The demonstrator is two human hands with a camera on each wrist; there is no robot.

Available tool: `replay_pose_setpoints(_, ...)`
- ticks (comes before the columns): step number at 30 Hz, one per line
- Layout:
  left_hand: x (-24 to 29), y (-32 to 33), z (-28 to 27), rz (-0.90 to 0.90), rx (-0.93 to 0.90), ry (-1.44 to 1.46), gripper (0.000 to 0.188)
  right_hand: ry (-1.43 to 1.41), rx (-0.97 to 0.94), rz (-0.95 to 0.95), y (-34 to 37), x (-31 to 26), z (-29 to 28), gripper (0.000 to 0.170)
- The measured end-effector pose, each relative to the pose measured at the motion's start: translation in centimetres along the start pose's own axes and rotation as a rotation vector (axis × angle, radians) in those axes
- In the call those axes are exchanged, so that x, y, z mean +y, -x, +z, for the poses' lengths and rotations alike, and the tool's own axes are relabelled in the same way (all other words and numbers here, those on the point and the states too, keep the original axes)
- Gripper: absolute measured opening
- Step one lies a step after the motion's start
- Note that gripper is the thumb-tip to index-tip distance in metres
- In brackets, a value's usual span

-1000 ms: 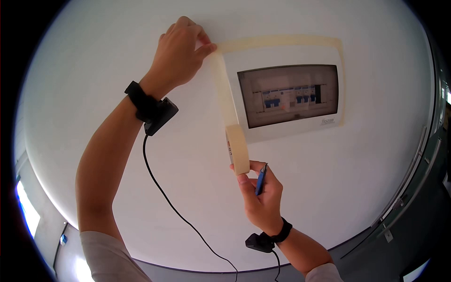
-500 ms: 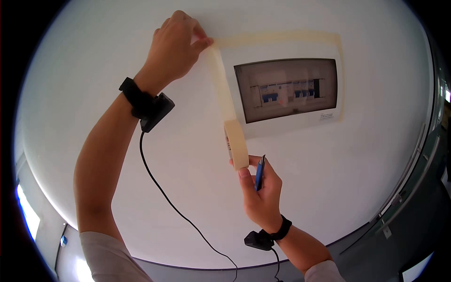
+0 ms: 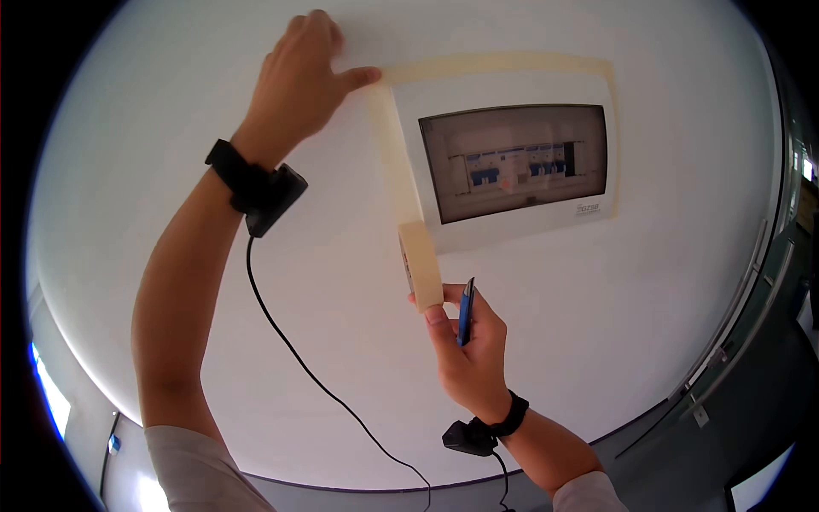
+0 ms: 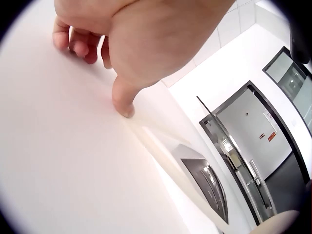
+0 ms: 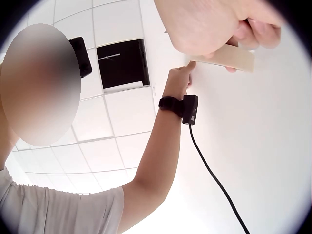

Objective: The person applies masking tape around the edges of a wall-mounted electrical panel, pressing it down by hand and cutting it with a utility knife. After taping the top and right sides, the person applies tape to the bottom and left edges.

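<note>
My left hand (image 3: 299,85) presses its thumb on the upper left corner of the cream tape strip (image 3: 394,162) beside the white breaker box (image 3: 512,224); its other fingers rest loosely bent at the wall. In the left wrist view the thumb (image 4: 125,100) touches the tape end. Below the box's lower left corner, my right hand (image 3: 473,358) grips the tape roll (image 3: 422,266), the strip running up from it along the box's left side. A blue cutter (image 3: 466,314) is also held in that hand, blade end up. In the right wrist view the roll (image 5: 229,57) is partly hidden by the hand.
Tape also runs along the top (image 3: 503,63) and right side of the box. A black cable (image 3: 299,367) hangs from the left wrist camera. Metal rails (image 3: 751,299) stand at the far right; a glass door (image 4: 239,161) shows in the left wrist view.
My left hand's fingers have spread away from the thumb, which stays at the tape corner. The view has shifted slightly; the right hand keeps hold of the roll and cutter.
</note>
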State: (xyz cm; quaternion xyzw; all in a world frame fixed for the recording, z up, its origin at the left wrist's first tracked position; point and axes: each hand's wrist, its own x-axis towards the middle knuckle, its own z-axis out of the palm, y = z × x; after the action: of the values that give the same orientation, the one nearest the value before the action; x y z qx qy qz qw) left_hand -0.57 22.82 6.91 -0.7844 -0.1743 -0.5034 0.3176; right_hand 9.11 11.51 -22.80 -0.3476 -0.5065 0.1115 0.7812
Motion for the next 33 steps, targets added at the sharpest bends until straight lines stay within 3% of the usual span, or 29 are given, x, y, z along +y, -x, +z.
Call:
replay_pose_setpoints(2,3.0,-0.1,-3.1,-0.335,-0.141,-0.045,0.066,0.013,0.008,-0.016,-0.1,0.0,0.0,0.023)
replay_pose_setpoints(6,1.2,-0.3,-1.6,-0.281,-0.128,-0.076,0.083,0.018,0.023,-0.008,0.1,0.0,-0.2,0.025)
replay_pose_setpoints(8,-1.6,-0.3,0.5,-0.080,0.051,-0.218,0.085,0.015,0.028,-0.008,0.3,0.2,0.0,0.025)
replay_pose_setpoints(12,-0.2,0.8,0.6,-0.109,0.063,-0.178,0.085,0.037,0.049,-0.062,0.0,0.6,0.1,0.026)
replay_pose_setpoints(15,-1.6,0.9,1.0,0.014,0.055,-0.229,0.078,0.038,0.055,-0.060,0.2,0.5,0.0,0.026)
replay_pose_setpoints(18,-0.5,1.1,0.2,-0.003,-0.018,-0.047,0.065,0.009,0.058,-0.050,0.2,0.4,0.3,0.024)
replay_pose_setpoints(20,-2.1,0.7,1.0,0.263,0.009,-0.112,0.053,-0.015,0.064,-0.037,0.3,0.5,0.4,0.024)
replay_pose_setpoints(24,-1.7,0.8,0.7,0.286,-0.058,-0.055,0.046,-0.043,0.049,-0.032,0.2,0.3,0.4,0.023)
replay_pose_setpoints(26,-1.2,0.7,0.1,0.187,-0.236,-0.115,0.049,-0.053,0.051,-0.029,0.3,0.1,0.5,0.023)
replay_pose_setpoints(27,-1.5,0.7,0.7,0.188,-0.237,-0.117,0.049,-0.067,0.046,-0.022,0.3,0.1,0.6,0.023)
replay_pose_setpoints(29,-2.4,1.0,2.5,0.490,0.289,-0.103,0.024,-0.088,0.042,-0.017,0.2,0.3,0.7,0.023)
replay_pose_setpoints(33,-2.6,2.1,2.0,0.549,0.220,-0.165,0.030,-0.051,0.040,-0.011,0.4,0.6,0.6,0.024)
